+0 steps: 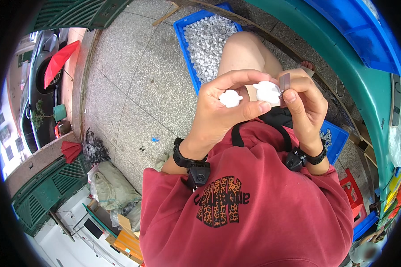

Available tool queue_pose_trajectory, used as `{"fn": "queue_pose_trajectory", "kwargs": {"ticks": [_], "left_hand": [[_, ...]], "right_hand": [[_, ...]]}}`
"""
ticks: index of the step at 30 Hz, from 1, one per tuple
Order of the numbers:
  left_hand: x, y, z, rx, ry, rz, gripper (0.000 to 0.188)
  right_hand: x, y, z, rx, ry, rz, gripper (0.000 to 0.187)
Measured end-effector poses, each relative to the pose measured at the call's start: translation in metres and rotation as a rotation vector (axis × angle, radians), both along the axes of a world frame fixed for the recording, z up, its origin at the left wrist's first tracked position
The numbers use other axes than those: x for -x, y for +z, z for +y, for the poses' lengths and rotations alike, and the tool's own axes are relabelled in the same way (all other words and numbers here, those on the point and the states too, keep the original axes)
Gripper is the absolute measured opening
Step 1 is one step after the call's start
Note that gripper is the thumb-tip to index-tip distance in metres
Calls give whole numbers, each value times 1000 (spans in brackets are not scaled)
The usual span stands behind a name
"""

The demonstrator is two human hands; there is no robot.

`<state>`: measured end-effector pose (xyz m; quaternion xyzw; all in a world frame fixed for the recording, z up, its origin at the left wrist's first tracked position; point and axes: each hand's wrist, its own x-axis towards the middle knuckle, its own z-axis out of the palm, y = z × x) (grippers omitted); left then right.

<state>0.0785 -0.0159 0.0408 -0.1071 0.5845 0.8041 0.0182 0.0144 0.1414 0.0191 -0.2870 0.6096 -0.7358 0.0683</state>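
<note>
My left hand point(216, 113) pinches a small white rounded plastic piece point(267, 92) with little side knobs between its thumb and forefinger. A second white piece point(230, 98), much the same in shape, rests against the inside of that hand's fingers. Close on the right, my right hand point(308, 98) grips a small flat greyish blade-like strip point(285, 81) between thumb and fingers. The strip's lower end is right by the edge of the pinched piece; whether they touch is hard to tell. Both hands are held up above my lap.
A blue crate point(188, 62) full of small whitish parts stands on the speckled floor beyond my knee. Another blue tray point(341, 143) is at my right, near a red plastic stool point(353, 196). Green panelling point(365, 115) curves along the right. Sacks point(113, 187) lie at the left.
</note>
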Motion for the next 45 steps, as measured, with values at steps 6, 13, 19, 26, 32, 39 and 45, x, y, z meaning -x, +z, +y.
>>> {"fn": "queue_pose_trajectory", "kwargs": {"ticks": [6, 13, 19, 26, 32, 39, 45], "left_hand": [[0, 0, 1, -4, 11, -16, 38], [3, -2, 2, 3, 16, 98, 32], [4, 2, 6, -40, 63, 104, 32], [5, -8, -11, 151, 150, 127, 32], [26, -22, -61, 244, 676, 95, 37], [22, -25, -34, -579, 94, -30, 36], [19, -6, -5, -58, 5, 74, 35]], "right_hand": [[-1, 1, 0, 7, -4, -8, 9], [1, 1, -1, -25, -34, 37, 7], [1, -3, -3, -76, -37, 117, 7], [1, -7, -3, 71, -6, -73, 9], [-2, -8, -5, 51, -12, -89, 9], [-5, -11, -17, 28, 61, -205, 10], [-2, -12, -16, 119, 30, -197, 11]]}}
